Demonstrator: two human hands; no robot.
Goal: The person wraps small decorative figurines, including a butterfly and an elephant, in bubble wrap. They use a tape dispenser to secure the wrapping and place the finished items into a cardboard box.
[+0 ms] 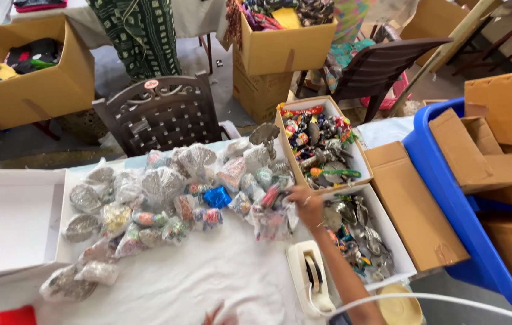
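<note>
Reaching forward, the right hand [305,201] pinched a crinkly clear packet [270,212] of coloured trinkets at the near edge of the packet heap [165,198], just left of its fingers. The left hand [217,314] barely showed, nearer the body; I could not tell its grip. Shiny metal pieces filled a box [364,165] to the right.

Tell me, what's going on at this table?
A person's right hand reaches across a white-covered table and holds a small clear packet at the edge of a heap of bagged trinkets. The left hand barely shows at the bottom edge. Two open boxes of loose trinkets sit right of the heap, an empty white box on the left, and a tape dispenser near the arm.
</note>
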